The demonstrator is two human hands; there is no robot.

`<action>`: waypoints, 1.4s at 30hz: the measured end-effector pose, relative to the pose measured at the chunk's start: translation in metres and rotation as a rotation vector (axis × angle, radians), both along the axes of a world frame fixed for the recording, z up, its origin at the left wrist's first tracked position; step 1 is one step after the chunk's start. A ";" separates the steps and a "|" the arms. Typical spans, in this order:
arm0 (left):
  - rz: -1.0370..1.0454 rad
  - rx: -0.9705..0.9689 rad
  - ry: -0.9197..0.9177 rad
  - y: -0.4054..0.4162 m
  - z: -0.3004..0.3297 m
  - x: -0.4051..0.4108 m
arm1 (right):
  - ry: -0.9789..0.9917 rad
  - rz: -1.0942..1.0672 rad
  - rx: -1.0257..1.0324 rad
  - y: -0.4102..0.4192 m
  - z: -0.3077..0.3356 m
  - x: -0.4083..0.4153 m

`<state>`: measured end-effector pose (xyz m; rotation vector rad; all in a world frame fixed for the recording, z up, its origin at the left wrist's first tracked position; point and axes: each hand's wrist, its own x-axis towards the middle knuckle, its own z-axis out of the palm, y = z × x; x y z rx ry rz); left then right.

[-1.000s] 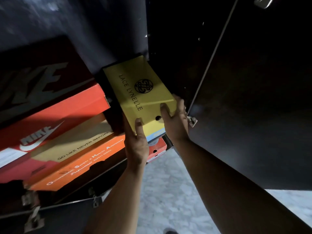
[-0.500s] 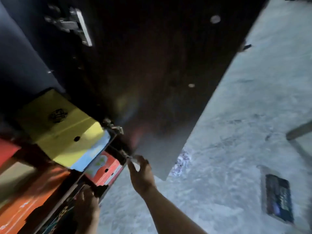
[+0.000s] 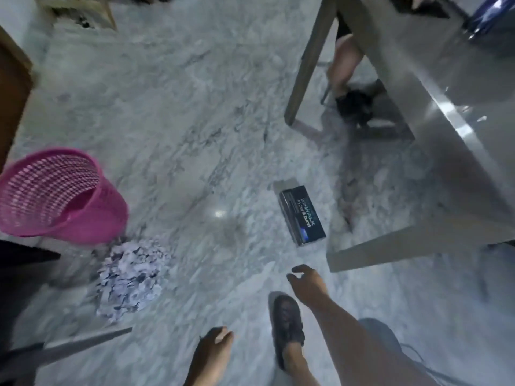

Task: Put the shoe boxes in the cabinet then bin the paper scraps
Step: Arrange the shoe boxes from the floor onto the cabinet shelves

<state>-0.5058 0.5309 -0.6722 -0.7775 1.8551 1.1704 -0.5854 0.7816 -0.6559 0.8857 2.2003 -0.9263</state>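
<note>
A dark blue shoe box (image 3: 302,214) lies flat on the marble floor, in the middle right of the view. A heap of white paper scraps (image 3: 131,277) sits on the floor at the lower left, right beside a pink mesh bin (image 3: 83,215) that leans to one side. My right hand (image 3: 306,285) hangs below the shoe box, fingers loosely spread, holding nothing. My left hand (image 3: 214,346) is at the bottom centre, fingers curled and empty. The cabinet is out of view.
A grey table (image 3: 418,112) with slanted legs fills the right side; another person's leg (image 3: 344,65) shows under it. My foot in a dark shoe (image 3: 287,327) is on the floor beside my right hand. Brown furniture (image 3: 11,87) stands at the left edge.
The view has swung from the cabinet, where the yellow box was left on the stack, down to the floor. Both hands have come away from the cabinet and are empty.
</note>
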 end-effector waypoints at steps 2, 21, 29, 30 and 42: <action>-0.084 0.022 0.009 0.053 -0.020 -0.045 | -0.003 -0.063 0.023 0.048 -0.016 -0.023; 0.026 0.277 -0.032 0.334 -0.322 -0.303 | -0.045 -0.205 -0.128 0.242 -0.338 -0.196; 0.201 0.357 0.019 0.306 -0.320 -0.258 | 0.012 -0.290 -0.197 0.210 -0.341 -0.159; 0.203 0.363 0.032 0.299 -0.312 -0.252 | 0.018 -0.289 -0.204 0.203 -0.333 -0.155; 0.586 0.392 0.019 0.169 -0.060 -0.121 | 0.019 0.008 -0.258 0.085 -0.093 -0.059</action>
